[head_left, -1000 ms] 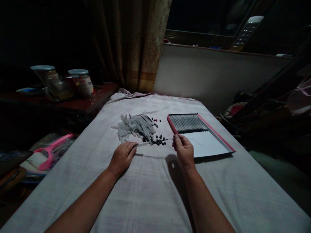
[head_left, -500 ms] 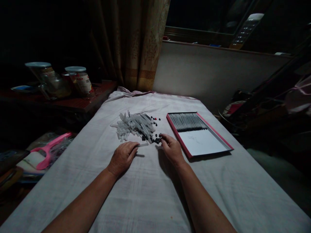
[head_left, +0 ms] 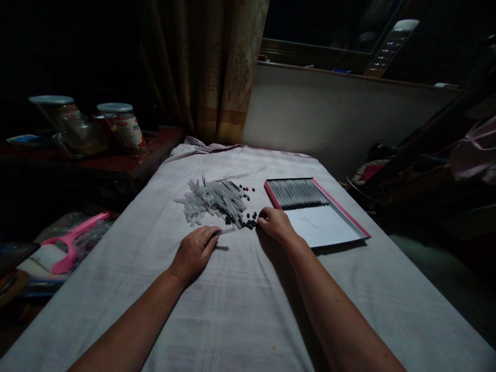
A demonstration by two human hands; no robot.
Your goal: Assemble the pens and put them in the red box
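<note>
**Hands at the pile of tubes and caps**

The left hand (head_left: 194,251) rests on the white cloth (head_left: 240,310) over the worktop, fingers closed narrowly on one end of a clear tube (head_left: 227,231) that lies flat. The right hand (head_left: 276,223) is curled, its fingertips down among small black caps (head_left: 248,223); I cannot tell if it grips one. Just beyond lies a pile of clear tubes (head_left: 212,200). To the right sits a pink-edged tray (head_left: 351,221) with a row of pens (head_left: 298,194) at its far end.
</note>
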